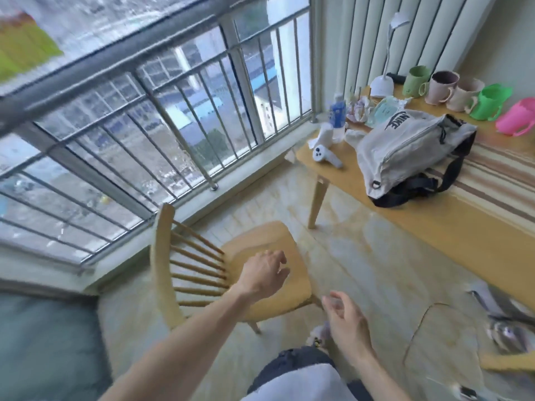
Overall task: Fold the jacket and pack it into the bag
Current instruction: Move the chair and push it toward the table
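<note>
A light grey bag (405, 151) with a black logo and a black strap lies on its side on the wooden table (451, 227) at the right. No jacket shows in this view. My left hand (263, 273) hovers over the seat of a wooden chair (260, 250), fingers loosely curled and holding nothing. My right hand (347, 322) is lower and nearer to me, above the floor, fingers apart and empty. Both hands are well short of the bag.
On the table's far end stand several coloured mugs (489, 102), a white desk lamp (382, 85), a blue bottle (338, 114) and a white controller (324, 157). A barred window (173, 105) fills the left. Dark grey upholstery (43, 342) sits at bottom left.
</note>
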{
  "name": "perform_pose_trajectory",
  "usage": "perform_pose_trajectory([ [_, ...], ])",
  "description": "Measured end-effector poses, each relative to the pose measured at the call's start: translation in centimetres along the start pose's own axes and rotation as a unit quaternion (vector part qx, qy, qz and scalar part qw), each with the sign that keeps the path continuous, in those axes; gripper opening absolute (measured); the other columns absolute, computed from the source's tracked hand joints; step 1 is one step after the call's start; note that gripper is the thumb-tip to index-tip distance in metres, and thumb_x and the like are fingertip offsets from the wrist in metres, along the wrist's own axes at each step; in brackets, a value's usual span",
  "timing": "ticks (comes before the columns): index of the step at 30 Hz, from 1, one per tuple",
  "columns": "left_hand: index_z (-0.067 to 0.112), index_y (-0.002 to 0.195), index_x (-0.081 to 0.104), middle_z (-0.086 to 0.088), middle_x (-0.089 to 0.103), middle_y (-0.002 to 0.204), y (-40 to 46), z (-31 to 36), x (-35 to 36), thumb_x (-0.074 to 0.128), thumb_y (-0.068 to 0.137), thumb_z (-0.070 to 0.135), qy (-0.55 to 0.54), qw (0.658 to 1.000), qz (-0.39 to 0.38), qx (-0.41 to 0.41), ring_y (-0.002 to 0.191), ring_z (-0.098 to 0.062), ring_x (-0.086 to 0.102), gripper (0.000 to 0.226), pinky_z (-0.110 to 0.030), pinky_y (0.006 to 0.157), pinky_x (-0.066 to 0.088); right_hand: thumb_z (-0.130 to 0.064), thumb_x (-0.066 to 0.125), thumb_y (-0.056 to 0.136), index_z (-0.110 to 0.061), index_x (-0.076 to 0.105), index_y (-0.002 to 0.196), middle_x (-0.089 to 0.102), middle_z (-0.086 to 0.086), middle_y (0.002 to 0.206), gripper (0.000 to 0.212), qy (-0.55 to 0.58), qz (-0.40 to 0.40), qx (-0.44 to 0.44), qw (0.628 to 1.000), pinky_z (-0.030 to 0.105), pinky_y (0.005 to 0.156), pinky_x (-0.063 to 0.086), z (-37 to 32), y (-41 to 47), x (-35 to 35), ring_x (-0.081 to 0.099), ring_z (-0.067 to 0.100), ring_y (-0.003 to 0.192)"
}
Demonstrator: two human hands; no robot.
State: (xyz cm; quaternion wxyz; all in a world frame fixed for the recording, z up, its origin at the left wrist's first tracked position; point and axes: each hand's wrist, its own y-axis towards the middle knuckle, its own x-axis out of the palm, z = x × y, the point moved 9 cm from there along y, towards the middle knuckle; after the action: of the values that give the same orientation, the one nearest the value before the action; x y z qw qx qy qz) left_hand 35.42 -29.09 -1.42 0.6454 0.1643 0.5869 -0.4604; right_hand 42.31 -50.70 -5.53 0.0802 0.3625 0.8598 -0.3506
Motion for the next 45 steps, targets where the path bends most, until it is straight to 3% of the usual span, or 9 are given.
perform_pose_trajectory([
  [5, 0.024, 0.124, 0.06, -0.004, 0.064, 0.121, -6.5, -9.3, -5.2, 0.047, 0.099, 0.045, 0.045, 0.997, 0.037, -0.046, 0.116, -0.026, 0.059, 0.036, -0.041, 0.093, 0.049, -0.042, 0.058, 0.097, -0.029, 0.058, 0.118, 0.065, -0.007, 0.101, 0.024, 0.046, -0.036, -0.003, 0.998, 0.018, 0.07, 0.043, -3.1, -6.8, 9.1, 0.06, 0.014, 0.092],
  [8, 0.027, 0.12, 0.062, -0.001, 0.062, 0.117, -8.9, -15.2, -7.7, 0.046, 0.098, 0.048, 0.036, 0.995, 0.068, -0.067, 0.112, -0.023, 0.058, 0.034, -0.041, 0.092, 0.051, -0.033, 0.064, 0.096, -0.028, 0.058, 0.113, 0.066, 0.002, 0.101, 0.018, 0.074, -0.053, 0.015, 0.996, 0.003, 0.062, 0.041, -4.4, -9.0, 15.0, 0.059, 0.018, 0.09],
  [13, 0.028, 0.122, 0.061, 0.001, 0.059, 0.126, -12.0, -26.8, -9.7, 0.044, 0.1, 0.047, 0.025, 0.993, 0.097, -0.057, 0.112, -0.019, 0.053, 0.034, -0.038, 0.096, 0.05, -0.031, 0.073, 0.088, -0.056, 0.059, 0.085, 0.073, -0.001, 0.095, 0.028, 0.026, -0.045, 0.018, 0.998, 0.022, 0.074, 0.046, -5.8, -10.8, 26.9, 0.07, 0.022, 0.096],
  [18, 0.03, 0.141, 0.053, -0.009, 0.047, 0.153, -12.1, -35.2, -11.1, 0.045, 0.101, 0.044, 0.083, 0.994, 0.069, -0.024, 0.139, -0.028, 0.043, 0.043, -0.044, 0.11, 0.043, -0.04, 0.053, 0.1, -0.047, 0.047, 0.126, 0.05, -0.004, 0.13, 0.028, -0.078, -0.039, 0.013, 0.996, 0.033, 0.102, 0.042, -9.9, -12.7, 36.2, 0.053, 0.02, 0.125],
  [21, 0.03, 0.144, 0.05, -0.011, 0.043, 0.157, -11.0, -36.6, -11.7, 0.046, 0.101, 0.044, 0.107, 0.993, 0.033, 0.026, 0.144, -0.029, 0.038, 0.046, -0.045, 0.114, 0.039, -0.046, 0.037, 0.103, -0.038, 0.037, 0.148, 0.044, -0.004, 0.146, 0.045, -0.138, -0.007, 0.032, 0.99, 0.036, 0.107, 0.035, -12.7, -12.8, 38.5, 0.04, 0.023, 0.134],
  [25, 0.031, 0.143, 0.053, -0.008, 0.044, 0.157, -7.9, -36.3, -11.6, 0.042, 0.102, 0.046, 0.143, 0.985, 0.001, 0.1, 0.145, -0.028, 0.037, 0.045, -0.045, 0.115, 0.039, -0.052, 0.027, 0.102, -0.036, 0.038, 0.151, 0.045, -0.004, 0.154, 0.052, -0.2, 0.015, 0.074, 0.977, 0.042, 0.113, 0.033, -14.3, -11.3, 39.8, 0.04, 0.025, 0.138],
  [31, 0.026, 0.13, 0.062, -0.005, 0.058, 0.138, -3.0, -35.8, -8.7, 0.036, 0.101, 0.05, 0.21, 0.956, -0.088, 0.185, 0.127, -0.025, 0.05, 0.045, -0.042, 0.101, 0.044, -0.052, 0.023, 0.103, -0.029, 0.057, 0.13, 0.061, 0.002, 0.137, 0.05, -0.239, 0.04, 0.111, 0.964, 0.045, 0.109, 0.034, -15.9, -7.1, 41.9, 0.053, 0.028, 0.128],
  [39, 0.025, 0.115, 0.07, -0.005, 0.064, 0.126, 2.5, -37.6, -8.1, 0.031, 0.098, 0.056, 0.302, 0.913, -0.104, 0.255, 0.128, -0.025, 0.052, 0.053, -0.042, 0.114, 0.03, -0.057, 0.015, 0.102, -0.022, 0.062, 0.125, 0.063, 0.008, 0.132, 0.063, -0.205, 0.064, 0.187, 0.959, 0.049, 0.106, 0.035, -17.9, -2.5, 44.9, 0.054, 0.031, 0.125],
  [45, 0.024, 0.118, 0.07, -0.008, 0.056, 0.141, 6.8, -39.4, -9.6, 0.035, 0.092, 0.053, 0.312, 0.912, -0.092, 0.25, 0.14, -0.027, 0.041, 0.052, -0.045, 0.117, 0.031, -0.045, 0.031, 0.103, -0.025, 0.074, 0.102, 0.076, 0.0, 0.108, 0.048, -0.192, 0.193, 0.25, 0.929, 0.042, 0.11, 0.028, -17.9, -3.1, 43.2, 0.065, 0.024, 0.11],
])
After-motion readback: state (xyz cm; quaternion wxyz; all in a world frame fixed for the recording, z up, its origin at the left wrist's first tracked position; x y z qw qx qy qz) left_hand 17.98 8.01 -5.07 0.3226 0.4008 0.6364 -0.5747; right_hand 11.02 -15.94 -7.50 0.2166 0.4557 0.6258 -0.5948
